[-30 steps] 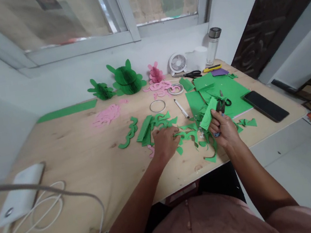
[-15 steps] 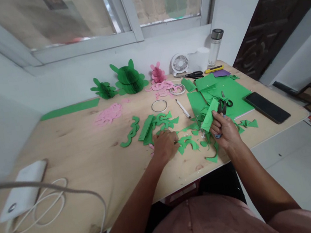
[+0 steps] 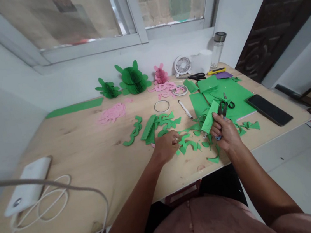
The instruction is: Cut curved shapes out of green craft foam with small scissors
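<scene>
My right hand (image 3: 226, 132) is closed around a folded strip of green paper (image 3: 211, 117), which has curved outlines drawn on it. The same hand also grips a tool with dark jaws (image 3: 223, 108) and a blue handle; its exact kind is partly hidden by the fingers. My left hand (image 3: 166, 146) rests low over the table with its fingers curled together, beside wavy green paper cutouts (image 3: 187, 143). Whatever lies between those fingertips is hidden. Just beyond the left hand is a stack of folded green strips (image 3: 149, 128).
Green sheets (image 3: 240, 93), black-handled scissors (image 3: 196, 76) and a phone (image 3: 269, 109) lie to the right. A pen (image 3: 185, 109), tape ring (image 3: 162, 106) and pink cutouts (image 3: 113, 113) sit mid-table. Paper figures (image 3: 133, 80) stand behind; a white power bank (image 3: 29, 185) with cable is left.
The view has shifted slightly, moving the scene a little right. My left hand has moved slightly toward the table's near edge. My right hand keeps its grip on the green strip and tool.
</scene>
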`<act>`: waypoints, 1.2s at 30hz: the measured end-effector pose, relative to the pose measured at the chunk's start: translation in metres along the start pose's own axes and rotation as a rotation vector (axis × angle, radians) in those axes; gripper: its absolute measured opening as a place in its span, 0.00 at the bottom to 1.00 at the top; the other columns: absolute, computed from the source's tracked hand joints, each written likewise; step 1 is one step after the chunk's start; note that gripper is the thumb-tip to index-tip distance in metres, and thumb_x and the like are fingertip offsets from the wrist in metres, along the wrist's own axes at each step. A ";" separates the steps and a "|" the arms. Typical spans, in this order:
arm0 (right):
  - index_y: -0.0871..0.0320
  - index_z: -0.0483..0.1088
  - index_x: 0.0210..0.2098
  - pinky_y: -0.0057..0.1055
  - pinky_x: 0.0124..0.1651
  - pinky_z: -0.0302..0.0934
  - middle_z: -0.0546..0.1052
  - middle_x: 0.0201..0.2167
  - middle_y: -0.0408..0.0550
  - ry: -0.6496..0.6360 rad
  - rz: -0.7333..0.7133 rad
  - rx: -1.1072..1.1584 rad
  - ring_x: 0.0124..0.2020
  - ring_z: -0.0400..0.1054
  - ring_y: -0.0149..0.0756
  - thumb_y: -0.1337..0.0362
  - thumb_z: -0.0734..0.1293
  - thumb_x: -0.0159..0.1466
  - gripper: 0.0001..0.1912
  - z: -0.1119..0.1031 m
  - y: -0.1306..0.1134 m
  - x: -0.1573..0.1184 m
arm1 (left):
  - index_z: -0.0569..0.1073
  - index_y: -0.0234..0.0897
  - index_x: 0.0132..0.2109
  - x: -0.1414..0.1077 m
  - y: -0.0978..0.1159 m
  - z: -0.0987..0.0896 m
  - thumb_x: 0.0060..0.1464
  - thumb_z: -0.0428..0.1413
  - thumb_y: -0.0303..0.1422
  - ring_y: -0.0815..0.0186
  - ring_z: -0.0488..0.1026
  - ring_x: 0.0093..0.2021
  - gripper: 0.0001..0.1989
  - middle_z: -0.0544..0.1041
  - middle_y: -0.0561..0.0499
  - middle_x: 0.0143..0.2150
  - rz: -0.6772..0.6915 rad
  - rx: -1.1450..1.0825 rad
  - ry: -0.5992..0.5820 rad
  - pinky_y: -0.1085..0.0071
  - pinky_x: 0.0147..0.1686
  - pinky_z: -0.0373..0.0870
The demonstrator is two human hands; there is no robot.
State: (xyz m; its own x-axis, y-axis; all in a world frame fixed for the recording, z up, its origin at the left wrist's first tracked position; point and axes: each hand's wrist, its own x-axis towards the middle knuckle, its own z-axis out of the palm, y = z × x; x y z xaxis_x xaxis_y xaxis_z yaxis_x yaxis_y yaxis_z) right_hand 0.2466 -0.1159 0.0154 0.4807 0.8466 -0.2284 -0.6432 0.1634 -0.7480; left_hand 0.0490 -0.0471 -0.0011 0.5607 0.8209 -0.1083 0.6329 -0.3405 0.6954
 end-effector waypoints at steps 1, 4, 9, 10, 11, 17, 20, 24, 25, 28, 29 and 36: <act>0.55 0.50 0.19 0.18 0.08 0.38 0.52 0.09 0.27 -0.003 0.004 0.004 0.08 0.40 0.18 0.63 0.78 0.46 0.28 0.001 0.000 0.000 | 0.72 0.39 0.34 -0.003 -0.001 -0.004 0.43 0.55 0.23 0.67 0.73 0.34 0.09 0.75 0.55 0.29 0.016 -0.075 0.004 0.71 0.37 0.67; 0.55 0.50 0.19 0.18 0.08 0.38 0.51 0.09 0.27 -0.012 0.023 0.010 0.08 0.40 0.18 0.64 0.78 0.45 0.29 0.003 0.001 -0.001 | 0.72 0.38 0.36 -0.016 -0.007 -0.021 0.43 0.55 0.27 0.68 0.72 0.31 0.10 0.73 0.55 0.27 0.031 -0.271 -0.006 0.70 0.34 0.68; 0.54 0.49 0.18 0.19 0.08 0.39 0.52 0.08 0.28 -0.026 0.026 -0.008 0.08 0.40 0.19 0.62 0.78 0.45 0.29 0.007 0.006 -0.001 | 0.72 0.38 0.39 -0.033 -0.032 -0.056 0.41 0.58 0.33 0.64 0.73 0.30 0.14 0.74 0.53 0.27 -0.141 -0.476 0.102 0.68 0.32 0.70; 0.54 0.49 0.18 0.19 0.08 0.39 0.52 0.08 0.28 -0.032 0.026 -0.011 0.08 0.40 0.19 0.62 0.78 0.45 0.29 0.008 0.007 -0.001 | 0.72 0.37 0.39 -0.035 -0.041 -0.062 0.40 0.59 0.34 0.63 0.73 0.30 0.15 0.74 0.52 0.27 -0.177 -0.495 0.161 0.67 0.33 0.70; 0.54 0.49 0.18 0.19 0.08 0.39 0.52 0.08 0.28 -0.036 0.026 -0.014 0.08 0.40 0.19 0.62 0.78 0.45 0.29 0.009 0.007 -0.002 | 0.72 0.37 0.39 -0.035 -0.050 -0.068 0.40 0.59 0.35 0.62 0.74 0.31 0.15 0.75 0.52 0.27 -0.210 -0.489 0.250 0.66 0.34 0.70; 0.55 0.51 0.18 0.19 0.07 0.37 0.52 0.08 0.27 -0.017 0.024 0.003 0.07 0.40 0.18 0.63 0.78 0.45 0.28 0.010 0.006 -0.003 | 0.72 0.38 0.45 -0.036 -0.070 -0.067 0.47 0.54 0.33 0.51 0.71 0.50 0.15 0.77 0.42 0.45 -0.335 0.187 0.625 0.56 0.49 0.65; 0.55 0.51 0.18 0.18 0.07 0.38 0.52 0.08 0.27 -0.007 0.033 0.021 0.07 0.40 0.18 0.64 0.79 0.44 0.28 0.011 0.005 -0.003 | 0.69 0.36 0.53 -0.036 -0.042 -0.033 0.52 0.52 0.34 0.52 0.64 0.59 0.20 0.72 0.39 0.55 -0.113 0.363 0.518 0.55 0.59 0.55; 0.55 0.50 0.18 0.17 0.07 0.40 0.52 0.08 0.27 -0.004 0.040 0.040 0.08 0.41 0.18 0.66 0.79 0.44 0.29 0.011 0.001 -0.004 | 0.58 0.35 0.63 -0.037 0.002 0.029 0.55 0.52 0.36 0.52 0.53 0.66 0.29 0.60 0.38 0.65 0.130 0.343 0.305 0.52 0.63 0.46; 0.55 0.50 0.18 0.17 0.07 0.40 0.53 0.08 0.28 -0.002 0.035 0.044 0.08 0.41 0.18 0.66 0.78 0.44 0.29 0.010 0.000 -0.004 | 0.57 0.35 0.63 -0.036 0.010 0.042 0.54 0.53 0.36 0.51 0.50 0.67 0.31 0.55 0.38 0.67 0.132 0.323 0.289 0.52 0.63 0.47; 0.55 0.50 0.18 0.17 0.08 0.41 0.53 0.08 0.27 -0.003 0.035 0.046 0.07 0.42 0.18 0.67 0.78 0.46 0.28 0.006 -0.004 -0.005 | 0.54 0.36 0.65 -0.030 0.028 0.071 0.52 0.55 0.36 0.48 0.47 0.68 0.35 0.50 0.36 0.69 0.090 0.244 0.246 0.50 0.63 0.47; 0.55 0.51 0.19 0.17 0.08 0.41 0.52 0.08 0.27 -0.002 0.037 0.045 0.07 0.42 0.18 0.67 0.78 0.47 0.28 0.004 -0.005 -0.005 | 0.54 0.36 0.65 -0.026 0.032 0.078 0.51 0.55 0.36 0.47 0.46 0.68 0.36 0.49 0.36 0.69 0.059 0.216 0.257 0.49 0.63 0.46; 0.56 0.51 0.19 0.18 0.08 0.40 0.52 0.09 0.27 0.002 0.018 0.039 0.08 0.42 0.17 0.68 0.78 0.46 0.28 0.000 -0.010 -0.006 | 0.52 0.32 0.65 0.005 0.062 0.107 0.50 0.50 0.28 0.53 0.49 0.67 0.35 0.56 0.36 0.66 0.203 -0.071 0.275 0.52 0.63 0.50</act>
State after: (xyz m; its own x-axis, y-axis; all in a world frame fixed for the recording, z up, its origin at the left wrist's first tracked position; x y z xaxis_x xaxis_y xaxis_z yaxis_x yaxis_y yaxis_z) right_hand 0.2506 -0.1225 0.0245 0.4701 0.8486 -0.2427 -0.6746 0.1682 -0.7187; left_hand 0.1483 -0.1132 -0.0346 0.5006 0.8357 0.2258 0.4794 -0.4848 0.7316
